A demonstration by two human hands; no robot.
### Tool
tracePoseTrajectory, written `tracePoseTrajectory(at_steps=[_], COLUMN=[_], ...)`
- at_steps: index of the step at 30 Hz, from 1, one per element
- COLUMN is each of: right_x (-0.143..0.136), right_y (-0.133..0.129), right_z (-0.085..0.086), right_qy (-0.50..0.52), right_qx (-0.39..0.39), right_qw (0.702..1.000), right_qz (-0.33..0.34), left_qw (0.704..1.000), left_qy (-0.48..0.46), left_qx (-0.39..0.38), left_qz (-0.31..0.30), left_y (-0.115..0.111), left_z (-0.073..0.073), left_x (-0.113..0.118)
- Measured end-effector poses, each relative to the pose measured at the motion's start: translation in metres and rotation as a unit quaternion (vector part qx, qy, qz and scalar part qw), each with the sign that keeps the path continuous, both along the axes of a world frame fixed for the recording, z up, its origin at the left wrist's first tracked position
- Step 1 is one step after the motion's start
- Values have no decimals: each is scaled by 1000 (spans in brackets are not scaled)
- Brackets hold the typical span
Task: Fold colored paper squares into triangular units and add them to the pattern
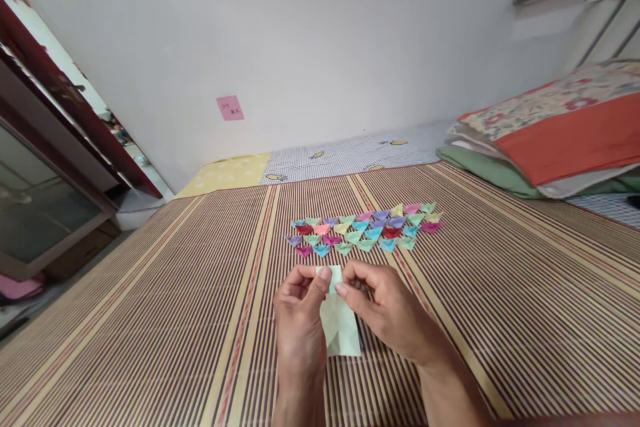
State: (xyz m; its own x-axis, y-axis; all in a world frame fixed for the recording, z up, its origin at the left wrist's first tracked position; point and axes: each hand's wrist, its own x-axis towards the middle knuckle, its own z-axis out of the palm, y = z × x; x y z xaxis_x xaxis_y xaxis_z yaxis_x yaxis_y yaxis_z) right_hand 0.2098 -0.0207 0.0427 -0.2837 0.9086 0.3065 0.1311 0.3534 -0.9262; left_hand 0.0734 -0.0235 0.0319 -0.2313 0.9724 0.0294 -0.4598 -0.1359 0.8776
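A small pale green piece of folded paper [336, 278] is held up between my two hands. My left hand [303, 300] pinches its left side, with the thumb pressed flat on the front. At its right edge, my right hand [377, 297] closes thumb and forefinger on the paper. Right below lie pale green paper sheets [344, 330] on the striped mat, partly covered by my left hand. Beyond my hands, several small folded paper boats [354, 237] in many colours stand in rows.
The striped bamboo mat [175, 293] spreads over the bed up to a white wall with a pink note [230, 108]. Folded bedding [565, 127] is piled at the right. A yellow cloth [225, 172] lies along the back edge. A glass-fronted cabinet [45, 193] stands at the left.
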Motion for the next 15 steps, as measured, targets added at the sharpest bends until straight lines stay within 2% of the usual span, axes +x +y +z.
tracePoseTrajectory(at_steps=[4,8,10,14,15], right_x=[-8,-12,-10,-2,-1], right_y=[0,-3,-3,1,3], right_z=[-2,-3,-3,-6,-7], right_qy=[-50,-88,-60,63,86], right_qx=[30,76,59,-22,-35], right_qw=[997,987,992,998,995], right_qz=[-58,-114,-91,18,34], left_qw=[997,996,998,996,995], left_qy=[32,22,4,-48,-52], left_qx=[13,3,-6,-39,-42], left_qz=[72,87,65,-64,-77], left_y=[-1,0,2,4,4], left_z=[-1,-2,-1,3,3], left_x=[4,5,2,-7,-9])
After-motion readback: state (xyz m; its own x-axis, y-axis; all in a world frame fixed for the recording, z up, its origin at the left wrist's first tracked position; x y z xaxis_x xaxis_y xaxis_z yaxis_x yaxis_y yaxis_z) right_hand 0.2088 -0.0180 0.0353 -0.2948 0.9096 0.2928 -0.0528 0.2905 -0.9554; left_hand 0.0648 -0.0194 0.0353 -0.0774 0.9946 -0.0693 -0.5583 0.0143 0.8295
